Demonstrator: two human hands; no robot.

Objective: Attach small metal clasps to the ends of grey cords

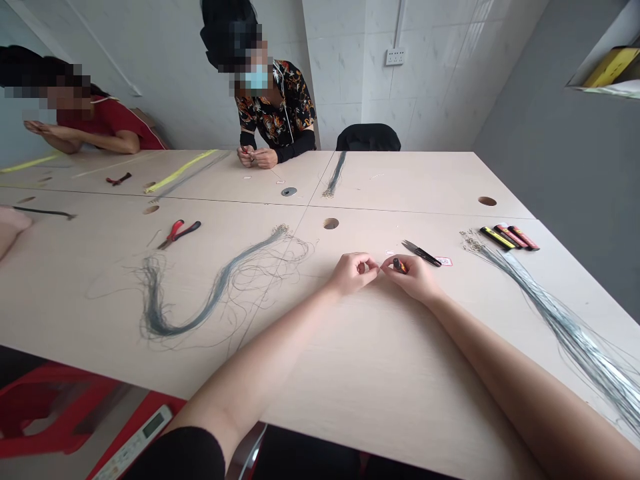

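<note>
My left hand [354, 272] is closed in a pinch above the table, thumb against forefinger. What it pinches is too thin to make out. Close beside it, almost fingertip to fingertip, my right hand [414, 279] is curled around a small dark lighter [399, 265] with orange marks. Just beyond the right hand lie black-handled thread snips [423, 253], with a small red-edged label [443, 261] by their handle. A curved bundle of thin grey-blue strands [215, 293] lies to the left of my hands. To their right is another long strand bundle [555, 307] with brass-coloured ends.
Several lighters [510, 237] lie at the right. Red-and-black pliers [179, 233] lie at the left, with another pair [119, 179] farther back. The table [350, 373] has round cable holes. Across it, a masked person [275, 113] and a person in red [110, 123] work with their hands.
</note>
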